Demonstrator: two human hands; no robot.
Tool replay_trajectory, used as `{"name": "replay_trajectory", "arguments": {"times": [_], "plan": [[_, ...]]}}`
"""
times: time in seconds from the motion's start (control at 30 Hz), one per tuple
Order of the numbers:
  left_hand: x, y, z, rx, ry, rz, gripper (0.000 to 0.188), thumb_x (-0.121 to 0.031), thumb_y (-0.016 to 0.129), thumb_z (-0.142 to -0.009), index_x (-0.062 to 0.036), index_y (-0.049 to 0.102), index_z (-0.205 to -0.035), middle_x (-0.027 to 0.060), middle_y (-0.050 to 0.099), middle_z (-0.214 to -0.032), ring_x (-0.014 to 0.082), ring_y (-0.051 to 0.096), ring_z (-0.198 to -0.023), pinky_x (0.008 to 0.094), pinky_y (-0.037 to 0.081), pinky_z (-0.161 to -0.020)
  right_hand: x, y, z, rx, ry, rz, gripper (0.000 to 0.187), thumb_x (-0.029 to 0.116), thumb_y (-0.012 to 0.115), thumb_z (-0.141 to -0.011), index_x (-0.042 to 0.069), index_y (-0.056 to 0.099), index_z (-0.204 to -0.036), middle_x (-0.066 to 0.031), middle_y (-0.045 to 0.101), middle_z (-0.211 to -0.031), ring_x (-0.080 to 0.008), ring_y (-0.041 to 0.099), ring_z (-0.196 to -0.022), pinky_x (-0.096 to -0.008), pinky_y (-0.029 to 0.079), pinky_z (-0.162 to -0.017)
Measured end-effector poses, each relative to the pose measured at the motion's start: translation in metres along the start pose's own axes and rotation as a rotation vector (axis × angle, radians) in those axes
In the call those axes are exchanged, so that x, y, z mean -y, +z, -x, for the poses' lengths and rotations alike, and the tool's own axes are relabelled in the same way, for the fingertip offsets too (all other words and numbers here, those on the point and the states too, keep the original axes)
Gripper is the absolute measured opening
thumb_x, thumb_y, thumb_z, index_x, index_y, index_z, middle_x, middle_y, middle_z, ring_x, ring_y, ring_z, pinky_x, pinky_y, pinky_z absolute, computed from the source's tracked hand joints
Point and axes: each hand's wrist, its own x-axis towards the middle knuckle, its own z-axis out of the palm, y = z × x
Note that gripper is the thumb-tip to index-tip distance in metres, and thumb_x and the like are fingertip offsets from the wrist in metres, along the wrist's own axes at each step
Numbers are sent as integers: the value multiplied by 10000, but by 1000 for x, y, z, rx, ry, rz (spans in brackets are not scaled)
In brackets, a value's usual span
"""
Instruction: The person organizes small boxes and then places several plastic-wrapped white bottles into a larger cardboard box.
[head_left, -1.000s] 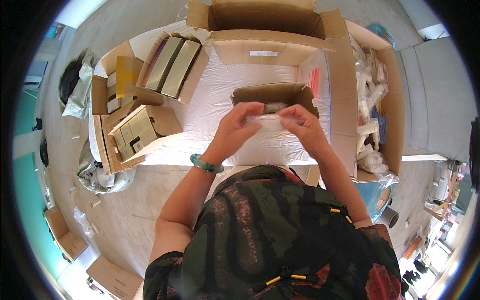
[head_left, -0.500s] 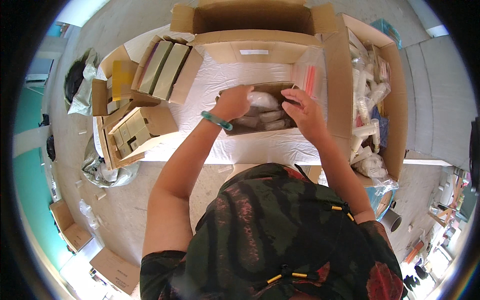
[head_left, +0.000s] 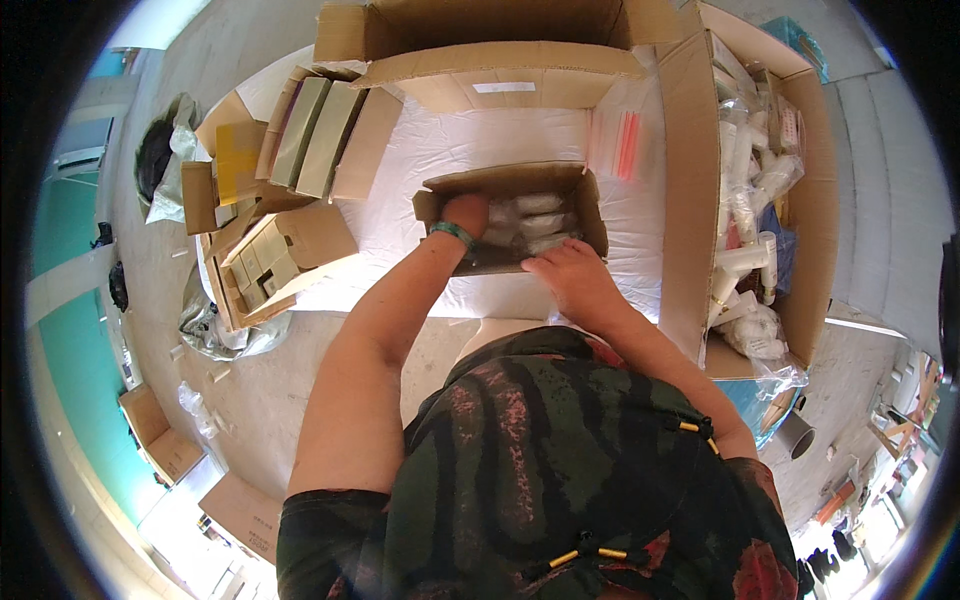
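Observation:
A small open cardboard box (head_left: 598, 215) stands on the white-covered table in front of me. Inside it lie several clear-wrapped white packets (head_left: 540, 203). My left hand (head_left: 466, 213), with a green bangle at the wrist, reaches down into the left end of the box; its fingers are hidden there. At the near wall, my right hand (head_left: 572, 272) grips the rim, fingertips over the edge and thumb on the outer side.
Beyond stands a large open carton (head_left: 500, 75). Clear bags with red strips (head_left: 622, 145) lie right of the small box. A tall carton (head_left: 690, 200) of wrapped white bottles (head_left: 742, 185) is at the right. Boxes (head_left: 328, 130) fill the left side.
My left hand has gone from the box's upper left rim down inside it. The right hand has moved from the far right corner to the near wall. The upper white packet has shifted.

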Motion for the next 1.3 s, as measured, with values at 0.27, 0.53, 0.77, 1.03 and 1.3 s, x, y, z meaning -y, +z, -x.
{"name": "replay_trajectory", "arguments": {"times": [0.27,0.53,0.77,1.03,1.3], "plan": [[-4,49,-13,31,20,38,304,-182,533,-780,-38,602,-1038,200,615,-1033,315,610,-956,420,486,-842,-4,12,9,24,89,36,294,-4,543,-688,66,610,-966,-89,610,-895,-276,559,-867,-387,401,-868],[7,78,-34,75,-23,11,387,-224,515,-807,-38,580,-1140,178,560,-1180,319,545,-1090,399,437,-928,-3,14,11,5,70,11,296,3,550,-684,77,609,-964,-88,607,-886,-282,561,-865,-388,401,-865],[-23,9,5,432,289,-367,309,-177,444,-841,-60,645,-1044,175,595,-1121,317,591,-1010,402,465,-884,-8,16,8,-57,69,5,298,2,538,-678,76,607,-958,-78,600,-875,-266,556,-849,-389,405,-838],[-22,87,-31,474,200,-263,345,-207,404,-862,-58,643,-1061,152,598,-1137,291,579,-1049,412,446,-894,-8,15,8,6,129,24,326,-13,553,-643,97,608,-945,-63,598,-862,-247,562,-876,-385,395,-882],[-19,128,-45,501,231,-388,348,-220,398,-866,-104,645,-1084,108,591,-1167,257,573,-1066,411,468,-855,-4,17,8,31,112,44,270,33,552,-667,114,598,-920,-52,592,-844,-233,567,-873,-386,388,-868]]}}
